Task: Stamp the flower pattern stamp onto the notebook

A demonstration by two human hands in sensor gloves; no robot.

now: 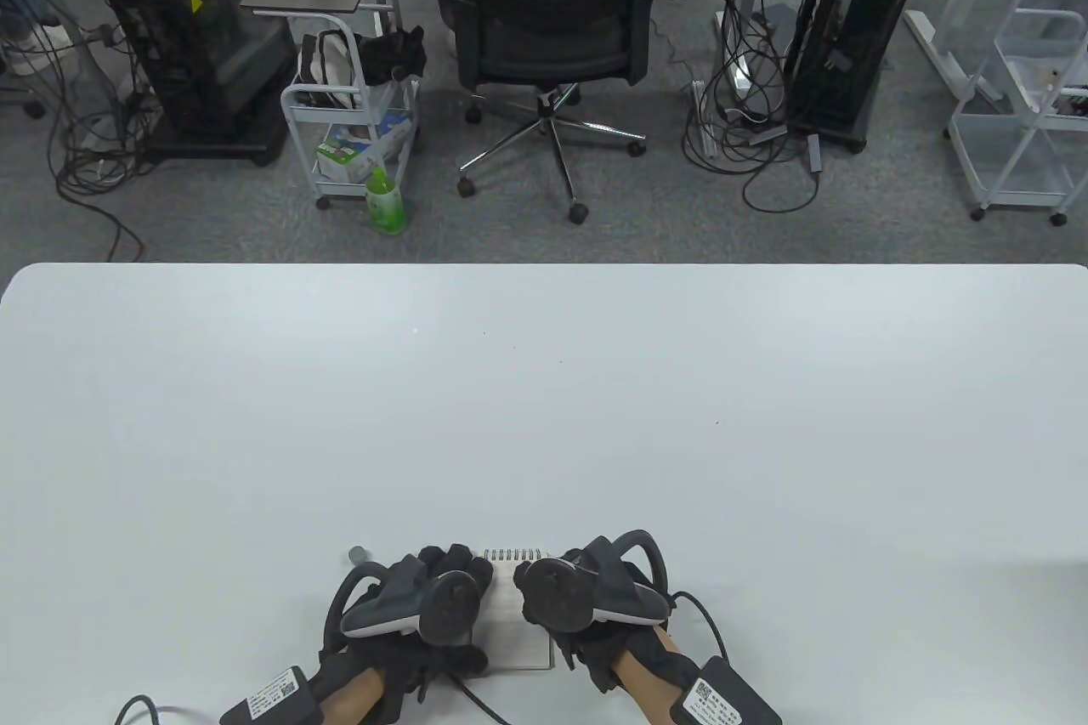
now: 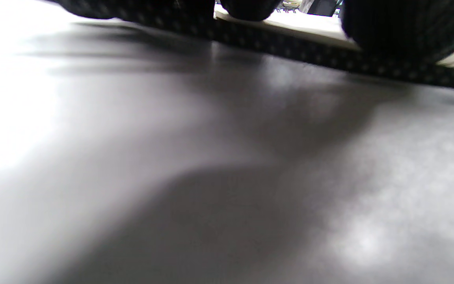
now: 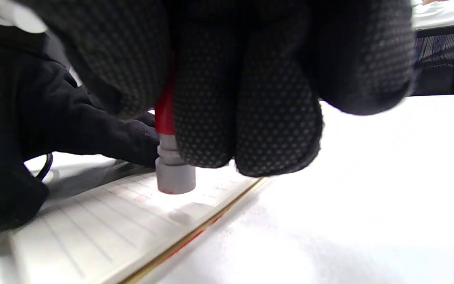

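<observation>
A small spiral notebook [image 1: 520, 627] lies open near the table's front edge, its lined page up [image 3: 105, 221]. My right hand [image 1: 586, 597] grips a stamp with a red handle and a grey head [image 3: 172, 173], held upright with the head touching the page. My left hand [image 1: 429, 602] rests flat on the notebook's left part, its fingers [image 3: 105, 138] lying on the page beside the stamp. In the left wrist view the fingertips [image 2: 404, 27] press on the notebook's edge [image 2: 313, 27]. The stamp is hidden under the right hand in the table view.
A small grey cap [image 1: 359, 555] lies on the white table [image 1: 544, 402] just beyond my left hand. An office chair [image 1: 552, 19], carts and computer towers stand on the floor beyond the far edge.
</observation>
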